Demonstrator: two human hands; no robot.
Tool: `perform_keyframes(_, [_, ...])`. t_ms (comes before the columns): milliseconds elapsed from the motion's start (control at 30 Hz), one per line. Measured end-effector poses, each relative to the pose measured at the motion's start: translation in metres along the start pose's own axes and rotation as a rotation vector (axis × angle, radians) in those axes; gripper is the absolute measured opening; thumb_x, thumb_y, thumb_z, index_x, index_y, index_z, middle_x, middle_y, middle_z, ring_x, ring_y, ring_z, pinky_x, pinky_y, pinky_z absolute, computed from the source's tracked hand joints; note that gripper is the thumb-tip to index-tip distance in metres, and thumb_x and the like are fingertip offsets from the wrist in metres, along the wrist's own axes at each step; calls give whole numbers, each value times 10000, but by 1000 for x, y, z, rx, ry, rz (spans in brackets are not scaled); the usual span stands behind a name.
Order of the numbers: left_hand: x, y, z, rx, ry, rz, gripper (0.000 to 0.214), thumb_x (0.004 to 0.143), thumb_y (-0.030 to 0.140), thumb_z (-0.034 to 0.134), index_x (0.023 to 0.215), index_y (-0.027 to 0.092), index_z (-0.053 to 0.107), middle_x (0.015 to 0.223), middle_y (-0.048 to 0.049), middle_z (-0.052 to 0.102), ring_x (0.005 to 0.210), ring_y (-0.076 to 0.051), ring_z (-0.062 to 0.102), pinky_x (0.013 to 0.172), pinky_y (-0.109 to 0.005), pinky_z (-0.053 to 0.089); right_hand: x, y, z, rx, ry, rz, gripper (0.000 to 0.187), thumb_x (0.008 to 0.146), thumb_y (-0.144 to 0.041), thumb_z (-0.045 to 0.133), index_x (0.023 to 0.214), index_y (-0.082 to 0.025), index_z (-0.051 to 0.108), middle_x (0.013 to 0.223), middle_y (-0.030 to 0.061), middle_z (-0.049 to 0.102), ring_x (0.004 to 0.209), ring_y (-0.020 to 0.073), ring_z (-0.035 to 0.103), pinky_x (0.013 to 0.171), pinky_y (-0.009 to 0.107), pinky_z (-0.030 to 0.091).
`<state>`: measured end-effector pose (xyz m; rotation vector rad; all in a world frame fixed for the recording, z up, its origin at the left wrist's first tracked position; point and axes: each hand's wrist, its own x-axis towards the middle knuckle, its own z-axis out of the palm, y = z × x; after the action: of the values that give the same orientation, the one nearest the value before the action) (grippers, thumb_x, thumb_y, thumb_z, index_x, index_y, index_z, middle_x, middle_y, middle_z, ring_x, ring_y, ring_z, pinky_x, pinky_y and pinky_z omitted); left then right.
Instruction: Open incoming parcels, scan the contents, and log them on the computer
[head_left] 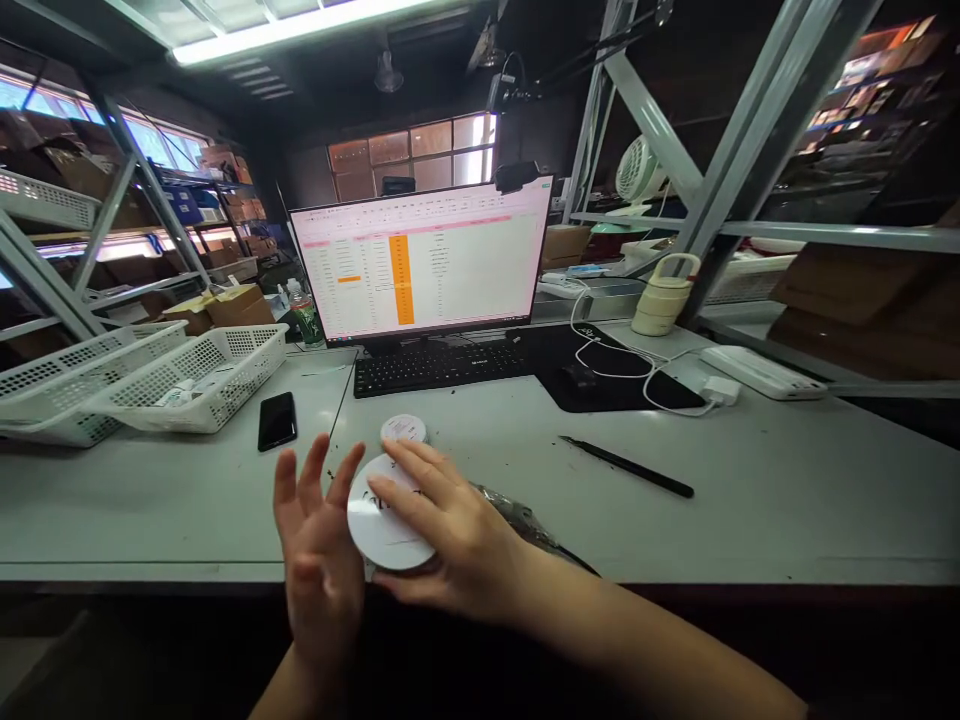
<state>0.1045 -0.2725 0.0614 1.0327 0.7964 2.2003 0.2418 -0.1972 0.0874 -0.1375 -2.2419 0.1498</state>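
A round white disc-shaped lid or tin (pixel 386 530) with dark script on its top is gripped in my right hand (pixel 457 515), fingers across the top and thumb underneath. Beside its left edge, my left hand (pixel 322 550) is raised with the palm up and the fingers spread, holding nothing. Just beyond the disc, a smaller round white-topped container (pixel 403 430) with printed text rests on the table. Partly behind my right wrist lies a crumpled clear plastic bag (pixel 514 512).
A monitor (pixel 450 270) and black keyboard (pixel 442 366) stand ahead. Left are a phone (pixel 277 421) and white baskets (pixel 202 395). To the right are black tweezers (pixel 630 467), a mouse pad (pixel 551 365) with a cable, a white power strip (pixel 765 372) and a cream flask (pixel 664 300).
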Motion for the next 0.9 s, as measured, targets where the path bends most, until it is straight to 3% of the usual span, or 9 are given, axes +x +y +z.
perform_keyframes(100, [-16, -16, -6, -251, -38, -305, 654, 924, 721, 491, 1495, 403, 494, 1642, 8, 383, 1557, -330, 248, 1270, -488, 238, -12, 0, 16, 21, 167, -35, 882, 891, -452, 695, 1595, -147, 261, 1590, 259, 372, 1534, 392, 244, 1168, 627, 360])
perform_keyframes(167, [-27, -29, -14, -323, -89, -509, 687, 919, 756, 454, 1471, 357, 548, 1602, -11, 451, 1569, -317, 211, 1288, -454, 185, -18, -3, 23, 4, 125, -13, 923, 896, -470, 679, 1616, -144, 201, 1599, 266, 346, 1537, 396, 228, 1177, 650, 324])
perform_keyframes(200, [-33, -35, -16, -334, -81, -539, 693, 913, 755, 466, 1466, 348, 559, 1588, -16, 471, 1570, -317, 207, 1290, -457, 177, -20, -5, 25, 6, 86, 9, 952, 895, -510, 674, 1621, -139, 181, 1605, 272, 329, 1535, 394, 233, 1181, 647, 317])
perform_keyframes(300, [-52, -44, -18, -308, 4, -480, 636, 894, 715, 541, 1421, 365, 601, 1569, 5, 493, 1568, -303, 221, 1283, -456, 205, -24, -11, 26, 45, 32, 62, 1017, 859, -683, 645, 1621, -182, 195, 1636, 258, 255, 1519, 388, 260, 1169, 615, 347])
perform_keyframes(400, [-67, -49, -15, -313, 69, -503, 686, 821, 792, 583, 1360, 372, 648, 1525, -14, 539, 1546, -309, 288, 1269, -468, 248, -27, -14, 28, 55, 118, 63, 893, 870, -730, 588, 1578, -262, 311, 1604, 202, 291, 1460, 376, 342, 1135, 603, 388])
perform_keyframes(533, [-75, -60, -20, -336, 99, -616, 812, 707, 907, 579, 1319, 379, 662, 1394, -54, 639, 1461, -340, 438, 1238, -537, 303, -30, -14, 36, 40, 249, -8, 735, 924, -676, 531, 1496, -222, 442, 1466, 182, 401, 1331, 349, 449, 1096, 602, 414])
perform_keyframes(667, [-75, -63, -25, -326, 114, -613, 680, 718, 855, 614, 1200, 385, 716, 1311, -27, 685, 1436, -306, 476, 1230, -477, 344, -30, -16, 35, 27, 279, -45, 636, 947, -586, 524, 1439, -184, 495, 1438, 194, 385, 1311, 355, 436, 1041, 594, 450])
perform_keyframes(900, [-71, -42, -4, -333, 322, -478, 474, 747, 767, 675, 1052, 414, 758, 1340, 40, 673, 1488, -253, 405, 1245, -390, 323, -19, -19, 22, -4, 236, -113, 599, 892, -505, 615, 1383, -167, 558, 1399, 210, 430, 1289, 364, 456, 1010, 588, 464])
